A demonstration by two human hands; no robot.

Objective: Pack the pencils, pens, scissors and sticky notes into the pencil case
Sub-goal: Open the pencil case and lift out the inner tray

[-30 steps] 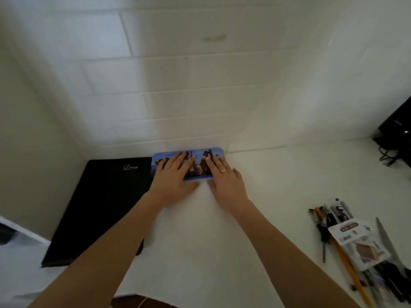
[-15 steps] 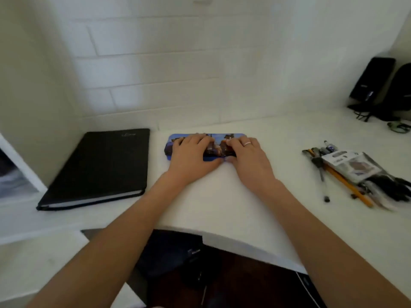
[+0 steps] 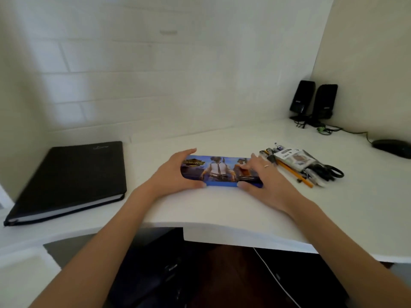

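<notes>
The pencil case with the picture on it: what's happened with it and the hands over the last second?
Both hands lay flat on top of the pencil case near the wall. It has since come toward the desk's front edge, and the left hand and right hand now grip its two ends, leaving the lid picture uncovered. The lid looks closed. The black notebook and the pile of pens and scissors appear untouched.

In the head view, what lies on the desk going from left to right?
Black notebook → left hand → pencil case → right hand → heap of pens, pencils, sticky notes and scissors → black mouse.
</notes>
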